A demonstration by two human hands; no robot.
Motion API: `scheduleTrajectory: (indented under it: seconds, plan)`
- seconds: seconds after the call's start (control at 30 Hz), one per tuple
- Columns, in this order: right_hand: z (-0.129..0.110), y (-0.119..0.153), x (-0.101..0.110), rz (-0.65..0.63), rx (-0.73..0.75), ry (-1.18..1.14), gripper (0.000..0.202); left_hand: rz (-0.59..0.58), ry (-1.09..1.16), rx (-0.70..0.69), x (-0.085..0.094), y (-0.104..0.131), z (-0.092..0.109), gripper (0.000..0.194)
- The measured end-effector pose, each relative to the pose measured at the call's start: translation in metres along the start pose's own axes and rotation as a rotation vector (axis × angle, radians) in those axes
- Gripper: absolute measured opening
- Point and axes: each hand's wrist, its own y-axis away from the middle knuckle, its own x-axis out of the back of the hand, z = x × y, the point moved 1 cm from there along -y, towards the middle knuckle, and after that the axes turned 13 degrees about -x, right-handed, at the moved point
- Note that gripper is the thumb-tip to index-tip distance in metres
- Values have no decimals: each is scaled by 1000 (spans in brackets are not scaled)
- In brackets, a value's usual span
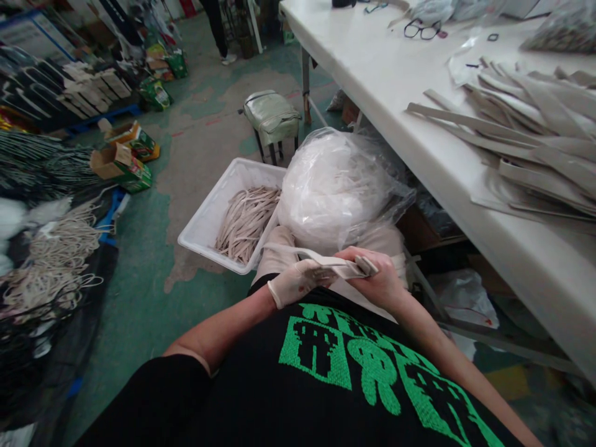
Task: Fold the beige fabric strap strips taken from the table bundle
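A pale beige strap (311, 254) runs between my two hands above my lap, its loose end pointing left. My left hand (298, 282), in a whitish glove, has its fingers closed round the strap. Bare and to the right, my right hand (377, 276) grips the folded part of the same strap. Just beyond my hands, a large clear plastic bag (330, 186) with white contents rests by my knees. Left of the bag, a white bin (200, 233) holds a heap of beige strips (246, 220).
A white table (372, 74) on the right bears piled straps (535, 136) and glasses (421, 30). A covered stool (272, 118) stands ahead. Cartons (123, 164) and bundled cords (60, 254) lie at left. A person's leg (215, 28) shows far back.
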Motion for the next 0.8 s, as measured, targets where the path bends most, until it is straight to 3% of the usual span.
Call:
scheduleTrajectory:
  seconds: [0.1,0.17,0.3,0.4,0.47,0.57,0.67,0.8]
  plan:
    - [-2,6,7,-11,-114,-14,16,-22,162,197,16,6,3,42]
    - [-7,16,17,-85,-165,-110,21,149,283,194,37,5,11,47]
    - [-17,41,43,-242,-254,-269,25,592,389,-130,84,-3,48,42]
    - [-19,53,54,-257,-224,-312,29,758,400,-347,103,-7,86,39]
    - [-15,56,54,-262,-201,-306,30,791,395,-427,104,-10,105,37]
    - [-7,52,45,-246,-222,-341,30,693,280,-510,91,-15,117,34]
    - [2,41,37,-146,-310,-453,32,455,-103,-561,68,-19,111,39]
    - [10,14,35,-23,-392,-620,33,92,-568,-426,42,-18,88,52]
